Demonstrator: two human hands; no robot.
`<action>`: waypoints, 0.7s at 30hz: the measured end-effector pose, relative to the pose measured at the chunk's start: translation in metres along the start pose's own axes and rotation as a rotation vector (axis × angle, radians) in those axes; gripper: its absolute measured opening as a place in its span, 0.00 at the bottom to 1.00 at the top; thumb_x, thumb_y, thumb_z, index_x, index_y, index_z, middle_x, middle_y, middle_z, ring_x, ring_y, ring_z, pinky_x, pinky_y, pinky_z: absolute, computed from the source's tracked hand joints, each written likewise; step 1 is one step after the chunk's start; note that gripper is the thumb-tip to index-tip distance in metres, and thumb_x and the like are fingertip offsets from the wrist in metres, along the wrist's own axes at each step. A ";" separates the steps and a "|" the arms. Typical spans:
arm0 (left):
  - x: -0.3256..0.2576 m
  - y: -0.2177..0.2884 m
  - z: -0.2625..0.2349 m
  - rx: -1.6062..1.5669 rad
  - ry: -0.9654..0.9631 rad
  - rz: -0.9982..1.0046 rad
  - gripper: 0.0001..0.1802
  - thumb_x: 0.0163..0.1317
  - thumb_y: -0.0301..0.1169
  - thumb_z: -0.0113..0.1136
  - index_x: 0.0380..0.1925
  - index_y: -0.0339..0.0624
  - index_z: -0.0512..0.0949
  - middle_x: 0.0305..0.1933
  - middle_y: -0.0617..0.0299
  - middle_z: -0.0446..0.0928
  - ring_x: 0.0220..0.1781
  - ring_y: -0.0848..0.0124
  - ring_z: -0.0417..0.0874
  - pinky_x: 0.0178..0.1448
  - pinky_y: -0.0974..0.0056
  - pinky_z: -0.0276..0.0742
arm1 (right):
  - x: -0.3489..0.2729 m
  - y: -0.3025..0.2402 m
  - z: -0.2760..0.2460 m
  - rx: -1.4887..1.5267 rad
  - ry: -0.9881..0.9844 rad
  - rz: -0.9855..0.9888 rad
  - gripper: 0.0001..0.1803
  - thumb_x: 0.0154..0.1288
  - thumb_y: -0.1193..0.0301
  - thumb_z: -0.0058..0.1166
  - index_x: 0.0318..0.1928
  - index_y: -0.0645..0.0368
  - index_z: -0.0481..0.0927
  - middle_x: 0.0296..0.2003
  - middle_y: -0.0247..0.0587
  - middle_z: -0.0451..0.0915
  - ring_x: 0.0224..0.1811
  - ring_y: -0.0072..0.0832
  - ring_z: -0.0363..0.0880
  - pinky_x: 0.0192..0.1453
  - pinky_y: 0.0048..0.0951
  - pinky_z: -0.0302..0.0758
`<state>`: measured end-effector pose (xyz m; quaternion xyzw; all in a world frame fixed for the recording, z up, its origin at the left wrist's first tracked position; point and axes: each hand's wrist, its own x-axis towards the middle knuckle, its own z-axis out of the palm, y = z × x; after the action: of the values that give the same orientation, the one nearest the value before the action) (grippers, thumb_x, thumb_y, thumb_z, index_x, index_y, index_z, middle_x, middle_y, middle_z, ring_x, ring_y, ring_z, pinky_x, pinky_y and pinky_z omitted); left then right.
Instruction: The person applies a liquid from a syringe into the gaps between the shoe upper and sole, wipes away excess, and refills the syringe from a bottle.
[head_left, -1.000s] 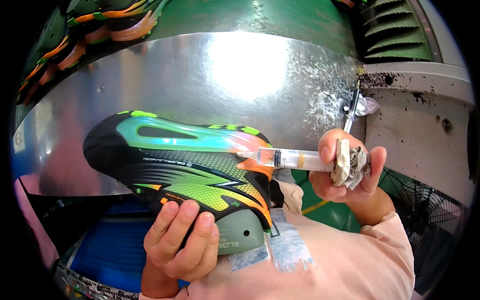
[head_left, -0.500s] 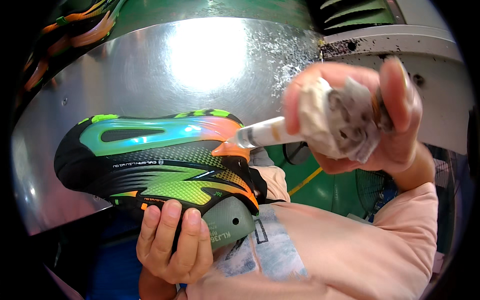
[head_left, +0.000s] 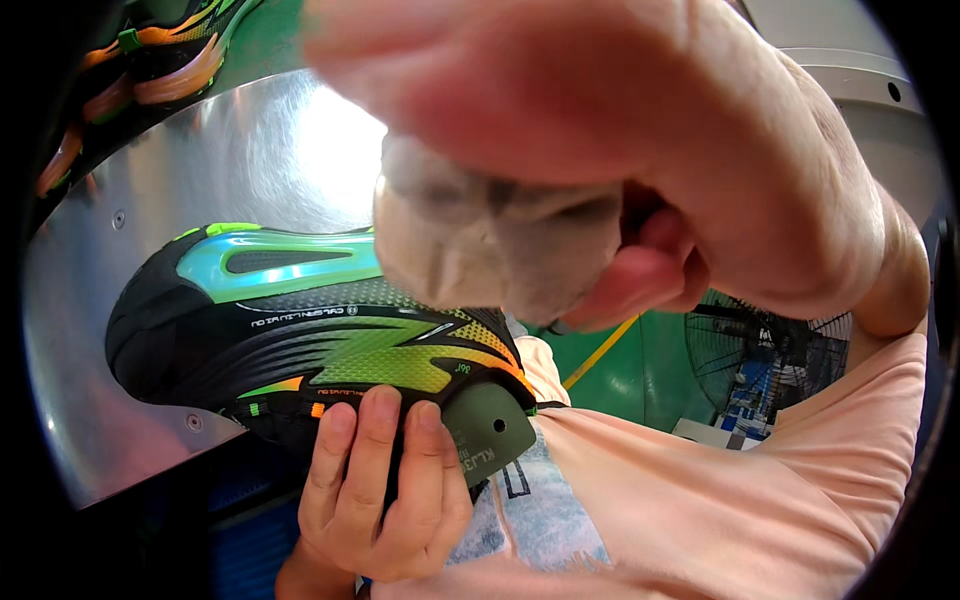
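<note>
A black, green and orange sports shoe (head_left: 330,345) is tilted on its side, toe to the left, its shiny blue-green sole edge facing away from me. A dark green shoe last (head_left: 488,432) sticks out of its opening. My left hand (head_left: 385,490) grips the shoe at the collar from the near side, thumb hidden. Close to the camera, my right hand (head_left: 640,140) is closed around a wad of off-white cloth (head_left: 450,245) wrapped on a white tube. The wad covers the heel end of the shoe, and the tube itself is hidden.
A curved metal plate (head_left: 120,280) lies beneath and beyond the shoe. More shoes in like colours (head_left: 180,70) stand at the far left. A black fan (head_left: 735,350) and a yellow floor line (head_left: 600,352) show to the right.
My right hand has come up closer to the camera and leftward with the wrapped tube, whose tip was at the sole's heel end. The shoe and left hand have shifted slightly right.
</note>
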<state>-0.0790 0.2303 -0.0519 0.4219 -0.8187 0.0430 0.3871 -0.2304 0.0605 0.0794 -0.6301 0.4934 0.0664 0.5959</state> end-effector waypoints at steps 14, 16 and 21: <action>0.012 0.019 -0.001 -0.092 -0.084 -0.067 0.03 0.47 0.18 0.58 0.23 0.31 0.75 0.38 0.48 0.77 0.44 0.46 0.79 0.49 0.45 0.77 | 0.012 0.014 0.013 -0.428 0.157 -0.006 0.43 0.60 0.36 0.32 0.46 0.70 0.70 0.33 0.43 0.77 0.26 0.21 0.72 0.28 0.20 0.68; 0.019 0.025 0.003 -0.119 -0.076 -0.079 0.02 0.47 0.18 0.58 0.23 0.31 0.76 0.37 0.48 0.77 0.43 0.47 0.79 0.49 0.45 0.77 | 0.001 0.018 0.011 -0.440 0.198 -0.025 0.42 0.60 0.36 0.32 0.46 0.70 0.70 0.34 0.43 0.77 0.27 0.21 0.73 0.29 0.20 0.69; 0.032 0.021 0.019 -0.168 0.035 -0.107 0.01 0.45 0.17 0.58 0.21 0.31 0.76 0.36 0.48 0.78 0.42 0.47 0.79 0.49 0.46 0.77 | -0.016 0.006 0.014 -0.425 0.309 -0.076 0.42 0.60 0.37 0.32 0.46 0.70 0.71 0.35 0.44 0.77 0.29 0.21 0.74 0.32 0.21 0.70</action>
<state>-0.1163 0.2156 -0.0381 0.4302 -0.7888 -0.0393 0.4371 -0.2355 0.0818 0.0821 -0.7617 0.5295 0.0493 0.3701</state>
